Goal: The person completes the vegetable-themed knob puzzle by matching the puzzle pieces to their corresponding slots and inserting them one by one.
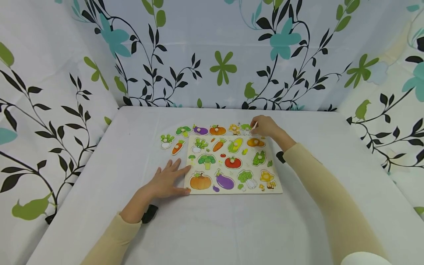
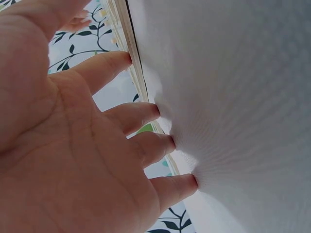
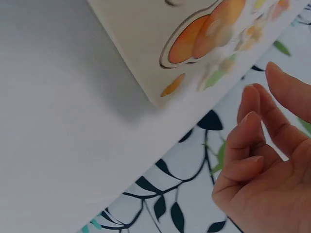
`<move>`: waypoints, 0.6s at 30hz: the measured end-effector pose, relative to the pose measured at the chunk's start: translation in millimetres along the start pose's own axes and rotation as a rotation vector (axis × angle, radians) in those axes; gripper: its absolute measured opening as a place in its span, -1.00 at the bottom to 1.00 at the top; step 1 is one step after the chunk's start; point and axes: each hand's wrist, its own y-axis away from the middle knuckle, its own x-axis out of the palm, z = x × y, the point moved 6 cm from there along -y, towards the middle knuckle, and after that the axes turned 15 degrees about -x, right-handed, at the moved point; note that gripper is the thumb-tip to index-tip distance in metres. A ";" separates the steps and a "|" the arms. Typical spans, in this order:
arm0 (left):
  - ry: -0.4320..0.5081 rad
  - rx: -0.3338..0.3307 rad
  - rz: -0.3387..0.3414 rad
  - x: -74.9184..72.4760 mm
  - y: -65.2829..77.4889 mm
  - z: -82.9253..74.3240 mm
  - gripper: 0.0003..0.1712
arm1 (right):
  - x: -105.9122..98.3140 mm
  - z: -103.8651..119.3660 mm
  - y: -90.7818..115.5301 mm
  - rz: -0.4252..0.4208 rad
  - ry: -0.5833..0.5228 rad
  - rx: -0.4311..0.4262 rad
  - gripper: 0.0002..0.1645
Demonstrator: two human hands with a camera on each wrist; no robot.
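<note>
A wooden vegetable puzzle board (image 1: 216,191) lies on the white-covered table. My left hand (image 1: 167,180) rests beside its left edge with fingers spread; in the left wrist view the fingertips (image 2: 187,183) press the white cloth along the board's edge. At the board's far right corner, my right hand (image 1: 265,126) is right by the bok choy piece (image 1: 246,129). Its fingers are loosely bent in the right wrist view, with nothing visible between thumb and index finger. The knobbed potato piece (image 3: 204,39) sits in the board near that hand, as do corn (image 1: 235,145), tomato (image 1: 233,162) and a green leafy piece (image 1: 259,158).
Loose pieces line the board's far side: broccoli (image 1: 183,131), eggplant (image 1: 200,130), pumpkin (image 1: 217,130) and mushroom (image 1: 234,129). A turnip piece (image 1: 166,141) and a carrot piece (image 1: 177,147) lie off its far left corner. Patterned curtains (image 1: 222,44) hang behind and at both sides.
</note>
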 end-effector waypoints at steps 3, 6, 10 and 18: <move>0.001 0.003 0.001 0.1 -0.3 -0.1 -0.02 | 3.6 -6.0 -17.0 0.044 -0.017 0.006 -0.64; 0.009 0.005 0.002 1.0 0.6 1.2 -0.03 | 10.4 -11.3 -29.4 0.097 -0.010 0.036 -0.62; 0.014 0.004 0.003 0.9 1.1 2.1 -0.03 | 14.7 -16.5 -40.4 0.097 -0.001 0.055 -0.70; 0.011 -0.004 0.011 1.0 0.9 1.0 -0.03 | 20.8 -13.4 -42.1 0.094 -0.046 0.071 -0.81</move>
